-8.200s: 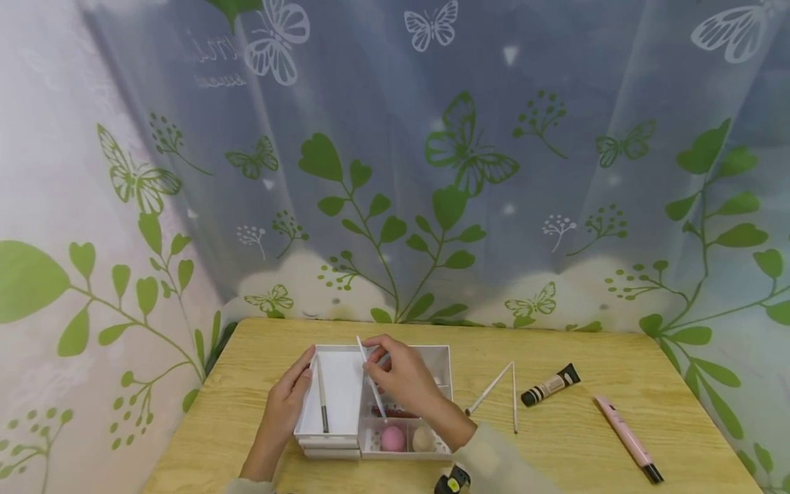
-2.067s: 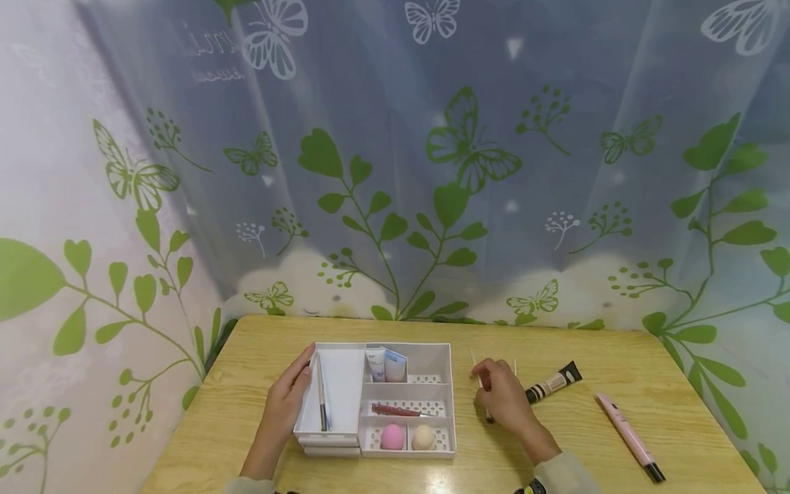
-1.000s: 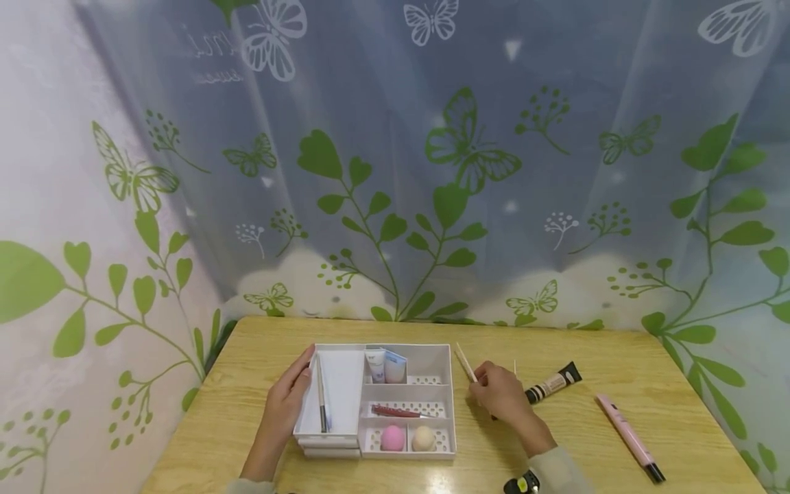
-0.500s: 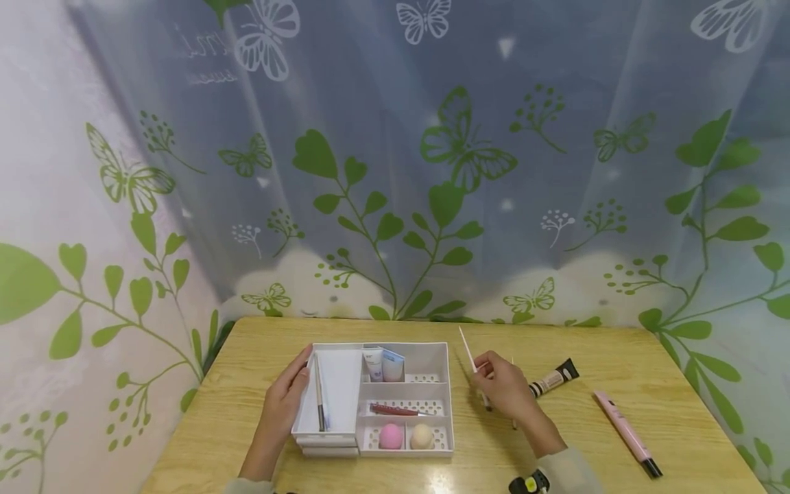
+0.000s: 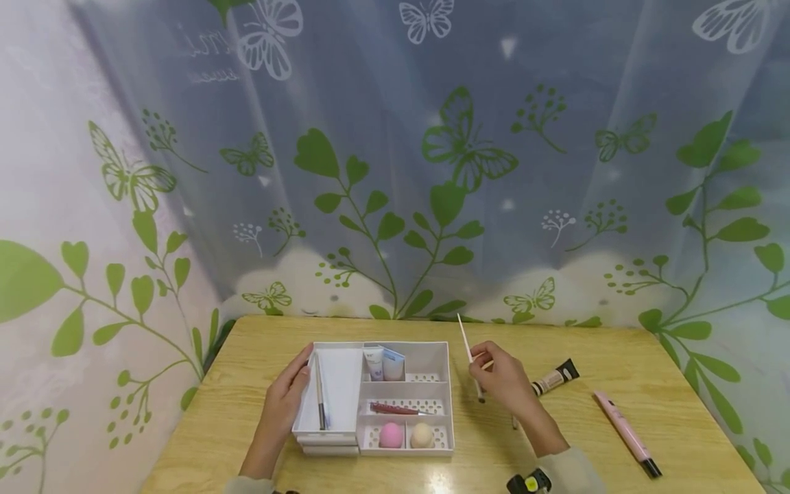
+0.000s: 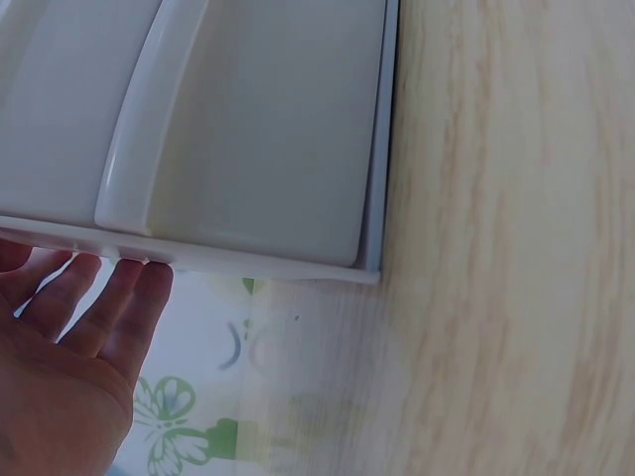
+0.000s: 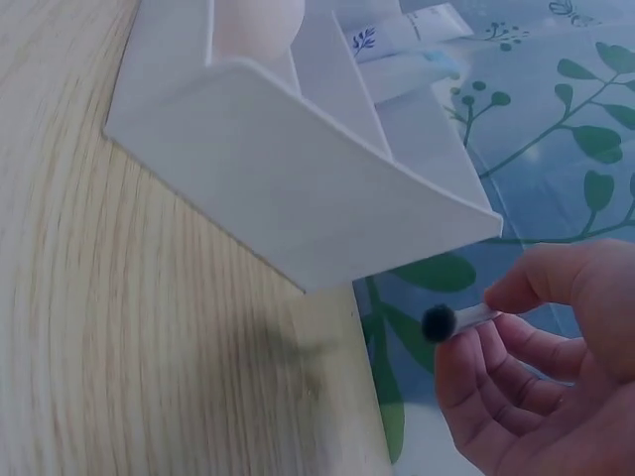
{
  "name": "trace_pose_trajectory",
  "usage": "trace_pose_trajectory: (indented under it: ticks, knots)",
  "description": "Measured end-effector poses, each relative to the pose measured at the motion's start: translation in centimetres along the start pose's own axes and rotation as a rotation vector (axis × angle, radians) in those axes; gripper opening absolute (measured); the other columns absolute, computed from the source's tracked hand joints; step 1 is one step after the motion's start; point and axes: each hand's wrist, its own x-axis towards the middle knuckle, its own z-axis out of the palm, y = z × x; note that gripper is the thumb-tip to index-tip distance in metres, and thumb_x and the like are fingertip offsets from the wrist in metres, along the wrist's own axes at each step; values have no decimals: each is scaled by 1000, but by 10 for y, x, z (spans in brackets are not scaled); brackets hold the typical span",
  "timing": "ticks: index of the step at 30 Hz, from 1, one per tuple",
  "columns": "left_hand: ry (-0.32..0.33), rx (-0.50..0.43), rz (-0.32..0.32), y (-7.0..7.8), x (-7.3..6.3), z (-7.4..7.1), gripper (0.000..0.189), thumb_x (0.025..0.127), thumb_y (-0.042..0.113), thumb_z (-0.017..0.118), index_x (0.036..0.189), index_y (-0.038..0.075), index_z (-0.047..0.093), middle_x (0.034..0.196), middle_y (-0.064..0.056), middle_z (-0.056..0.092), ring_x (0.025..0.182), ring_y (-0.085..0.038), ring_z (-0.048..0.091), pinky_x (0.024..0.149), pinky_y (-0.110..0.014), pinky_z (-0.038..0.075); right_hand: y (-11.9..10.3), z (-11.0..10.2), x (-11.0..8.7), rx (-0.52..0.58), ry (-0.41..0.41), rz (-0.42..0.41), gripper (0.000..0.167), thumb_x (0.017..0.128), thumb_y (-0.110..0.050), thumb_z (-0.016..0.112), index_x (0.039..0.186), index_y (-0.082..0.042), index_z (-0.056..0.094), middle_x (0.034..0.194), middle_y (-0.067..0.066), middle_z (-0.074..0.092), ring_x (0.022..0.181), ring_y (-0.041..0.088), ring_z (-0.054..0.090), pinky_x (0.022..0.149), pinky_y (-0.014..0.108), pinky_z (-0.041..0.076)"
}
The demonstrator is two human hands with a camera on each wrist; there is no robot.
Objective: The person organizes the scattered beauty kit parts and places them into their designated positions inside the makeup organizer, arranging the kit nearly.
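Observation:
My right hand pinches a thin makeup brush with a pale handle, right of the white organizer. The handle points up and away; the dark bristle tip pokes out below the thumb and finger in the right wrist view. On the organizer's left side rests my left hand, its extended fingertips against the wall. Slim brushes lie side by side in the left tray. Other compartments hold two small tubes, a red slender item, a pink sponge and a beige sponge.
Another thin brush lies on the wooden table, mostly hidden by the right hand. A beige tube with black cap and a pink tube with black cap lie farther right. A patterned curtain hangs behind.
Earlier, the right hand set a brush into the left tray. It then moved right, picked up another brush from the table and raised it slightly. The left hand stays put.

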Motion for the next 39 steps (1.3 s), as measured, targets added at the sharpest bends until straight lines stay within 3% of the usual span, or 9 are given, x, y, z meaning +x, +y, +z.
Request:
trace_pose_trajectory:
  ticks: [18, 24, 31, 36, 39]
  knots:
    - [-12, -18, 1, 1, 0, 0, 47, 119, 22, 47, 165, 11, 50, 171, -8, 47, 162, -32, 37, 111, 2, 27, -34, 14, 2, 95, -19, -36, 26, 105, -10, 68, 130, -5, 70, 105, 9, 71, 69, 15, 65, 57, 27, 52]
    - [-13, -31, 1, 2, 0, 0, 48, 119, 23, 47, 165, 11, 49, 172, -7, 46, 162, -30, 36, 112, 1, 28, -46, 14, 4, 140, -29, -47, 27, 105, -8, 70, 131, -3, 70, 105, 11, 70, 73, 17, 66, 61, 27, 58]
    - [-12, -24, -11, 1, -1, 0, 48, 119, 24, 46, 165, 12, 49, 172, -7, 46, 163, -31, 36, 112, 1, 27, -58, 23, 4, 193, -69, -58, 29, 104, -5, 70, 132, -1, 69, 104, 11, 68, 74, 17, 66, 67, 41, 67]
    - [-13, -15, -14, 0, 0, 0, 48, 119, 25, 45, 166, 12, 48, 172, -8, 46, 163, -31, 35, 112, 2, 27, -64, 29, 5, 214, -87, -77, 28, 104, -7, 71, 132, -2, 69, 104, 12, 69, 72, 19, 66, 61, 31, 64]
    - [-9, -14, -13, -1, 0, 0, 48, 119, 25, 45, 165, 12, 49, 172, -8, 46, 162, -31, 36, 113, 2, 27, -67, 32, 7, 218, -101, -95, 29, 104, -7, 72, 132, -1, 69, 104, 12, 69, 72, 21, 67, 62, 35, 65]
